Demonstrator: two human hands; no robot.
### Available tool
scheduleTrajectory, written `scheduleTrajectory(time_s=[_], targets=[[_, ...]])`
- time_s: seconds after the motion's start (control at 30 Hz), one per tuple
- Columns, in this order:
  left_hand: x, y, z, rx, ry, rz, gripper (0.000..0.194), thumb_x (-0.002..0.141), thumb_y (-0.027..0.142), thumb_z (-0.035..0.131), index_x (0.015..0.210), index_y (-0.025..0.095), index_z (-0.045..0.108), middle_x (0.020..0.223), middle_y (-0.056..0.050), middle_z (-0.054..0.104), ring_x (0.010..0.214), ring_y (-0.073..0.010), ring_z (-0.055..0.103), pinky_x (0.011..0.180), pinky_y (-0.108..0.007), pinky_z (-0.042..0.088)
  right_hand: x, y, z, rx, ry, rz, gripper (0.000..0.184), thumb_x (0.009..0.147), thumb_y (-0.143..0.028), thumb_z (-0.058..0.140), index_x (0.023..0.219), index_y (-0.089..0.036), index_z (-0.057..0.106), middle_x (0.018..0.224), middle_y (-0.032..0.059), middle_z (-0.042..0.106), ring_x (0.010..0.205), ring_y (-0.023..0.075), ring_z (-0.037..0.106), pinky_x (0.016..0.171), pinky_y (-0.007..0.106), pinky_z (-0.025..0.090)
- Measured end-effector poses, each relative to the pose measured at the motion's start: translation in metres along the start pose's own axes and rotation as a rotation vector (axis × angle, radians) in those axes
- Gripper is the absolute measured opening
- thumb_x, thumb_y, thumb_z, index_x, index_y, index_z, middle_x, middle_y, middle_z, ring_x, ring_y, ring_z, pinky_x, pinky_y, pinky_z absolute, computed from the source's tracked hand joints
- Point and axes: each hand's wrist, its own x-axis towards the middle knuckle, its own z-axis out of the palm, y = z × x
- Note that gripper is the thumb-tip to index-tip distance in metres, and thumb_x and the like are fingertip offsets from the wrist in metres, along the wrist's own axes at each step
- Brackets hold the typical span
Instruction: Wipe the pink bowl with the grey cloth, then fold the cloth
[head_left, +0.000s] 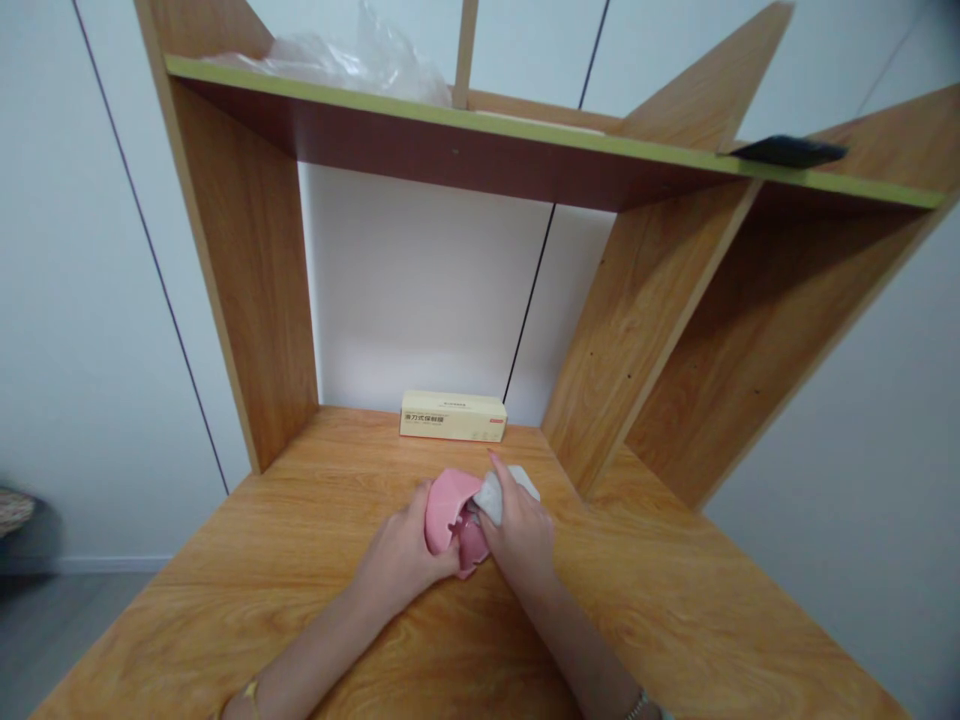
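A pink bowl-like piece [453,494] with angular sides and notches along its rim is tilted on its side, its hollow facing me. My left hand [411,545] grips it from the left, thumb at the near rim and fingers wrapped behind. In my right hand [517,525] is a light grey-white cloth [491,496], bunched between the fingers and pressed against the bowl's right rim and opening. My right index finger points up and away along the cloth. Part of the bowl's inside is hidden by the cloth and my right hand.
A long cream box [453,417] with printed lettering lies at the back of the wooden desk [337,640]. Above it runs a shelf [420,112] bearing clear plastic wrapping [360,62] and a dark flat object [789,151]. Wooden uprights [244,270] flank the nook.
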Motion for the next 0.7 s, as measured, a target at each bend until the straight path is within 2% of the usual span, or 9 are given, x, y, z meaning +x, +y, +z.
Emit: scheduleTrajectory(time_s=[0.1, 0.27, 0.4, 0.53, 0.63, 0.7], targets=[[0.000, 0.002, -0.001, -0.004, 0.014, 0.016, 0.060, 0.069, 0.038, 0.056, 0.123, 0.017, 0.041, 0.096, -0.011, 0.065, 0.086, -0.0263, 0.062, 0.071, -0.031, 0.044, 0.001, 0.000, -0.001, 0.021, -0.004, -0.007, 0.062, 0.075, -0.025, 0.051, 0.134, -0.019, 0.030, 0.095, 0.0075, 0.064, 0.086, 0.0208, 0.059, 0.072, 0.028, 0.045], [-0.002, 0.007, -0.007, 0.056, -0.009, 0.060, 0.061, 0.068, 0.038, 0.056, 0.123, 0.016, 0.041, 0.098, -0.012, 0.065, 0.088, -0.0291, 0.061, 0.072, -0.033, 0.044, 0.004, 0.003, 0.003, 0.100, -0.121, 0.163, 0.066, 0.074, -0.026, 0.052, 0.135, -0.023, 0.026, 0.109, 0.0068, 0.060, 0.095, 0.0220, 0.058, 0.073, 0.029, 0.044], [-0.003, 0.003, -0.009, 0.033, -0.016, 0.096, 0.065, 0.070, 0.038, 0.056, 0.128, 0.016, 0.036, 0.108, -0.012, 0.061, 0.093, -0.0297, 0.060, 0.077, -0.036, 0.044, 0.003, 0.005, 0.004, 0.174, -0.169, 0.204, 0.064, 0.074, -0.025, 0.051, 0.134, -0.021, 0.029, 0.101, 0.0070, 0.064, 0.086, 0.0218, 0.061, 0.068, 0.028, 0.044], [-0.001, -0.008, -0.004, -0.081, 0.041, 0.060, 0.069, 0.075, 0.044, 0.051, 0.133, 0.016, 0.027, 0.115, -0.013, 0.057, 0.098, -0.0290, 0.057, 0.082, -0.038, 0.042, -0.001, 0.006, 0.008, 0.302, -0.138, 0.267, 0.060, 0.075, -0.020, 0.046, 0.133, -0.019, 0.032, 0.095, 0.0072, 0.065, 0.083, 0.0209, 0.062, 0.068, 0.027, 0.045], [0.002, -0.015, 0.003, -0.193, 0.046, 0.030, 0.083, 0.071, 0.047, 0.058, 0.136, 0.015, 0.018, 0.121, -0.014, 0.052, 0.105, -0.0284, 0.054, 0.086, -0.038, 0.041, -0.002, 0.005, 0.016, 0.422, -0.083, 0.364, 0.058, 0.075, -0.020, 0.044, 0.132, -0.017, 0.033, 0.093, 0.0077, 0.065, 0.080, 0.0200, 0.061, 0.066, 0.027, 0.046], [0.004, -0.018, 0.009, -0.287, 0.039, 0.081, 0.090, 0.069, 0.044, 0.062, 0.138, 0.015, 0.011, 0.124, -0.014, 0.049, 0.108, -0.0254, 0.052, 0.088, -0.035, 0.041, -0.003, 0.003, 0.021, 0.520, -0.065, 0.413, 0.059, 0.075, -0.020, 0.043, 0.133, -0.014, 0.032, 0.089, 0.0074, 0.065, 0.075, 0.0188, 0.062, 0.063, 0.026, 0.046]])
